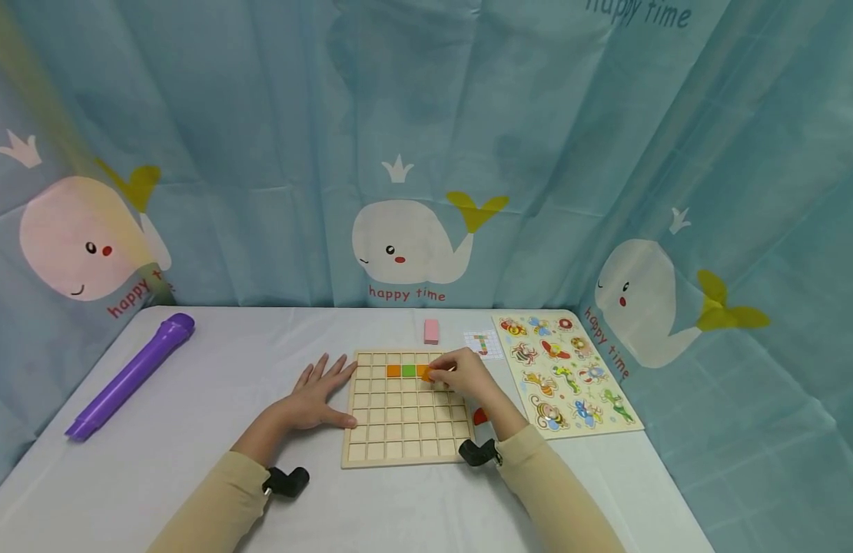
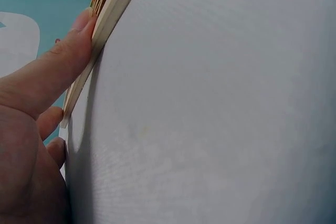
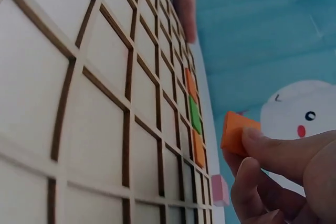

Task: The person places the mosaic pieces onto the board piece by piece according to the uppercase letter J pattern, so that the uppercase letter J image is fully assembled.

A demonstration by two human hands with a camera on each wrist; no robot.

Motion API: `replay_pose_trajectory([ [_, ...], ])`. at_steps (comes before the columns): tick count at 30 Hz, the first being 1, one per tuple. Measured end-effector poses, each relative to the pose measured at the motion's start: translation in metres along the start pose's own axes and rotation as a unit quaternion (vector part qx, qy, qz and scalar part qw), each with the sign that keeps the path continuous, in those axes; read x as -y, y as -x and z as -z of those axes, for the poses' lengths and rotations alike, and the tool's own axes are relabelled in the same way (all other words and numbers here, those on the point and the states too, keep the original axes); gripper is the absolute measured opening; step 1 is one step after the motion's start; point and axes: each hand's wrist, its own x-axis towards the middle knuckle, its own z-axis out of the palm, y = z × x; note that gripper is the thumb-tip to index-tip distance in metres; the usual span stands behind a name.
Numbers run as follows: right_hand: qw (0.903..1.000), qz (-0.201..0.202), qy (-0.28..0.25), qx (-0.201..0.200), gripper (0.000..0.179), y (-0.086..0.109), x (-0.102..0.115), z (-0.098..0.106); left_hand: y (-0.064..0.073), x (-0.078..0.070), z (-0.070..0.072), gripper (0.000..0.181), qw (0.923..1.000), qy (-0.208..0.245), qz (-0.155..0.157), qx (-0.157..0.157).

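A wooden grid board (image 1: 392,453) lies on the white table. Orange, green (image 1: 409,371) and orange square tiles sit side by side in a row near its far edge. Between thumb and fingers, my right hand (image 1: 464,374) pinches another orange tile (image 3: 234,132), which is raised off the board beside that row. My left hand (image 1: 312,399) has its fingers spread at the board's left side. In the left wrist view its thumb (image 2: 71,51) touches the board's edge (image 2: 105,30).
Behind the board stands a pink block (image 1: 431,332), and a small card with a coloured J pattern (image 1: 483,345) lies to its right. A red piece (image 1: 479,416) is partly hidden by the right wrist. An insect-picture board (image 1: 572,376) lies right; a purple stick (image 1: 129,380) lies left.
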Motion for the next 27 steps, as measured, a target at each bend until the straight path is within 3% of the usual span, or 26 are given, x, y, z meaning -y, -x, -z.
replay_pose_trajectory([
  [4,0.9998,0.017,0.01,0.004,0.016,-0.007,0.0,-0.011,0.0,0.0,0.001,0.118,1.0,-0.001,0.003,0.001],
  [10,0.9992,0.024,-0.026,-0.02,0.008,-0.014,-0.001,-0.026,0.0,-0.001,0.001,0.118,1.0,0.0,0.006,0.005],
  [18,0.9987,0.048,0.006,-0.015,0.007,-0.019,0.0,-0.035,0.0,-0.001,0.0,0.119,0.9999,-0.011,0.003,-0.003],
  [27,0.9973,0.039,0.061,-0.014,0.005,-0.02,0.004,-0.039,0.0,-0.002,0.0,0.119,1.0,-0.007,0.005,0.001],
])
